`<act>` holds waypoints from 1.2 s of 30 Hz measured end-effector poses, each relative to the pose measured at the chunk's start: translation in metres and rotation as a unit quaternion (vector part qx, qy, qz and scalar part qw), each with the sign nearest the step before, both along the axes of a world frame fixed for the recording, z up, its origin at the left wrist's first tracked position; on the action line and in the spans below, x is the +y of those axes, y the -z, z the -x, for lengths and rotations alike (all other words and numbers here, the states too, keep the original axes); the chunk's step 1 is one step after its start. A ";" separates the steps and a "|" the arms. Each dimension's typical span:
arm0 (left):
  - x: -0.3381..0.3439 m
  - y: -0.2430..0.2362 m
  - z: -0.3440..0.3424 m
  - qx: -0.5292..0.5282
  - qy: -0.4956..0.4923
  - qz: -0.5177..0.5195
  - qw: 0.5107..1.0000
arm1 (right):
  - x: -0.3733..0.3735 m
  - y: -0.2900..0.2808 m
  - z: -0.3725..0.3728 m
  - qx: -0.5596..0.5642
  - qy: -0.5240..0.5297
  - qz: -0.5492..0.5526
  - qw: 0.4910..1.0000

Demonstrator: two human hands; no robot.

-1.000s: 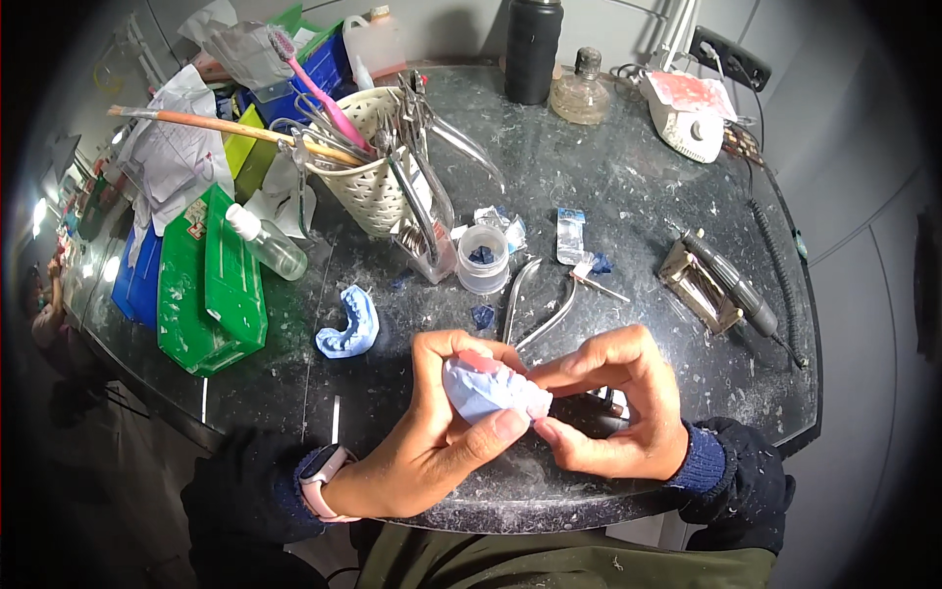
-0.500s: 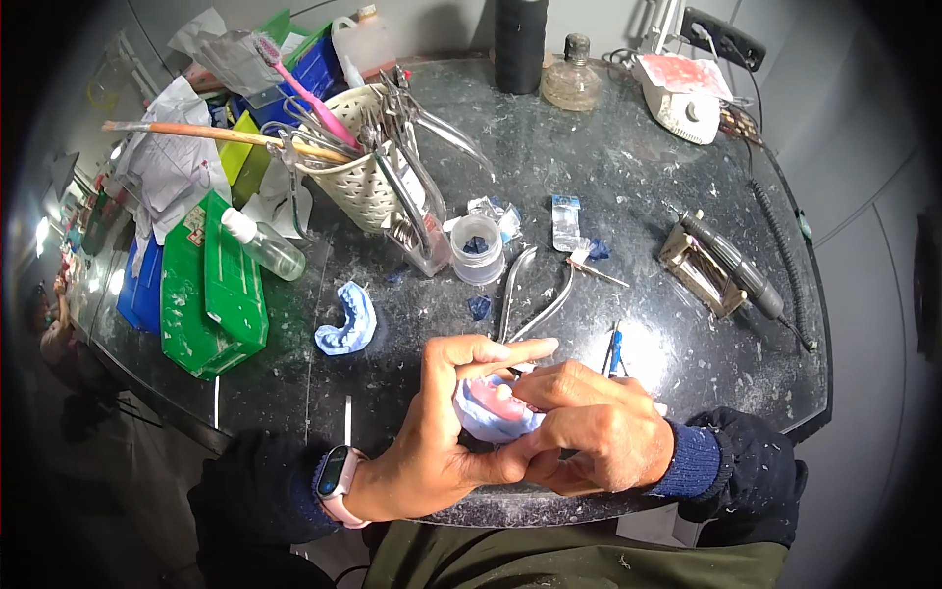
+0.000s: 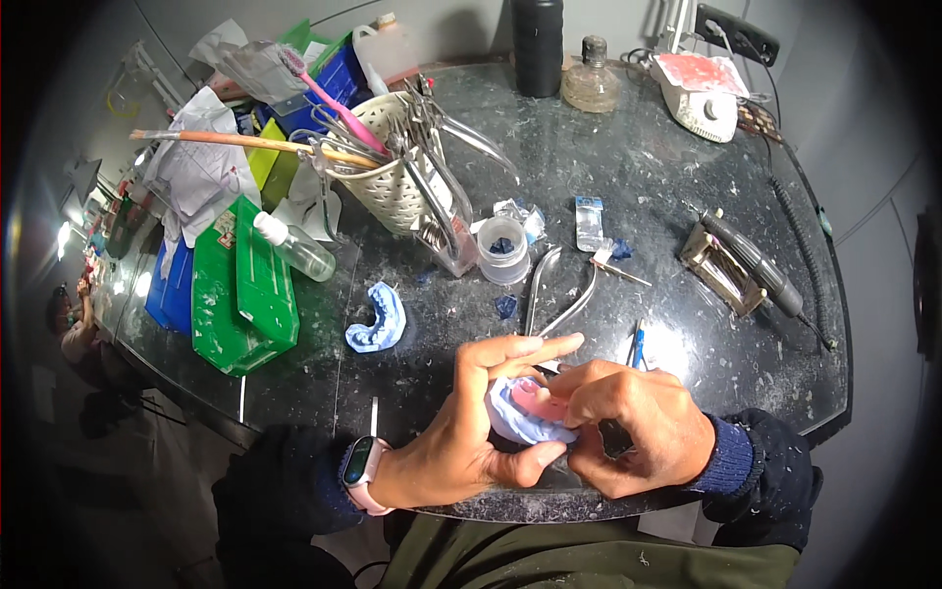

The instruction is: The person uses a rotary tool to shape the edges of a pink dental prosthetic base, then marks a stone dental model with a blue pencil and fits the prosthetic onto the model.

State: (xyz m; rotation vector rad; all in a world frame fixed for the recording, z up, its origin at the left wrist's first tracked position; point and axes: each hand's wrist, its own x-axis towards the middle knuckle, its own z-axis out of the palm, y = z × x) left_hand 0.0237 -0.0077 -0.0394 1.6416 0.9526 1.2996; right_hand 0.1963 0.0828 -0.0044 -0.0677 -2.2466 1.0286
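My left hand [image 3: 454, 432] is wrapped round a light-blue dental cast [image 3: 512, 424], its thumb along the near side and its index finger stretched past the far side. A pink wax or resin plate [image 3: 540, 401] lies on the cast. At the cast's right side my right hand [image 3: 643, 427] is closed, its fingers curled with thumb and index drawn together. Whatever those fingers hold, if anything, is hidden. A second blue dental cast [image 3: 376, 319], horseshoe-shaped, lies on the dark bench top to the left. Pliers [image 3: 561, 294] with spread handles lie just beyond my hands.
A cream basket [image 3: 388, 196] full of pliers and tools stands back left, near a green bin [image 3: 240, 285] and a spray bottle [image 3: 294, 245]. A clear plastic cup [image 3: 503, 257] is mid-bench. A rotary handpiece [image 3: 756, 265] rests on its stand at right; a glass bottle [image 3: 590, 83] stands behind.
The whole view has shifted, moving the bench scene rightward. My right fingers have drawn back from over the pink plate to the cast's right edge, and my left thumb shows more clearly.
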 end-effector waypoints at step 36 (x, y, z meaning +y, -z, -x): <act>-0.003 -0.040 0.016 0.131 -0.181 -0.254 0.941 | 0.092 -0.012 -0.063 -0.325 0.386 -0.194 0.842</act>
